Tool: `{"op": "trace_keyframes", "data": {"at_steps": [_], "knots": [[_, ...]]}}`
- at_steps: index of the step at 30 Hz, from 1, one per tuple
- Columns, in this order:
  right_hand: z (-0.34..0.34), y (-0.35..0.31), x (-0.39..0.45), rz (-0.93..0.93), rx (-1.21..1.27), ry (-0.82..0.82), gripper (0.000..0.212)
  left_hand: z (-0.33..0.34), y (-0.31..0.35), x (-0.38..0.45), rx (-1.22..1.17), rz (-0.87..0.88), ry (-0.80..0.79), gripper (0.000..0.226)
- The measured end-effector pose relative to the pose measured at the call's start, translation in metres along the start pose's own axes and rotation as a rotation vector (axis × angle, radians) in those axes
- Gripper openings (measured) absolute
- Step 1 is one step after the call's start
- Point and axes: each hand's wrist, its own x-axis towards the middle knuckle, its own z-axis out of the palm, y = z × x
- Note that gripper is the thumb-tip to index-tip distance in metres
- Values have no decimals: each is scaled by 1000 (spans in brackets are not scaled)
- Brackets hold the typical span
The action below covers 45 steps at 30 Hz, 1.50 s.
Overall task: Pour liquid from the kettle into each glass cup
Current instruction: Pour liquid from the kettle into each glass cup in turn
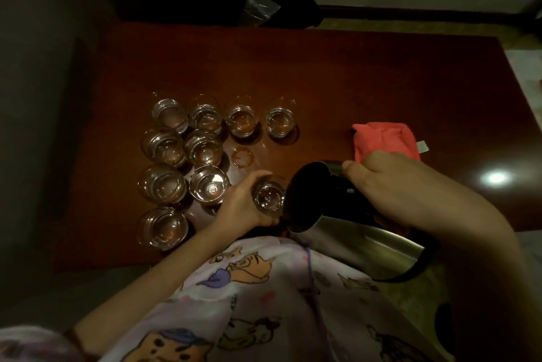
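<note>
Her right hand (390, 185) is wrapped around the handle of the steel kettle (337, 215), tipping it so the open mouth leans against the rim of a small glass cup (268, 197) near the front edge of the dark red table (352, 74). That cup is gripped from the left by the left hand (240, 203), fingers curled around its side. Nine more glass cups (205, 118) stand clustered to the left, and a pink cloth (384, 141) lies just beyond the kettle.
</note>
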Motion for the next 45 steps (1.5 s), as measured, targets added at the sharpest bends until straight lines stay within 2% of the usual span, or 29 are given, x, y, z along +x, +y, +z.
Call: {"op": "trace_keyframes", "data": {"at_steps": [2,5,10,13,16,19,28,36,45], "knots": [[-1,-2,0,-50,-113,-9,30,0,-1,0,18,12,0,86],[-1,-2,1,-67,-114,-26,30,0,-1,-1,35,17,3,87],[2,-5,2,45,142,12,32,1,-1,1,63,60,-16,87],[0,-8,-1,112,323,38,26,1,-2,0,63,62,-20,89],[-3,-10,-4,50,263,-4,42,1,-2,-1,56,61,-14,90],[-2,-9,-7,89,244,-33,53,2,-3,-2,49,75,-8,89],[-2,-8,-4,105,238,-34,51,4,-4,1,22,71,-30,88],[0,-5,-4,98,249,-22,59,5,-4,2,17,79,-31,89],[5,0,-3,87,249,-22,52,5,-5,1,18,74,-39,88]]}}
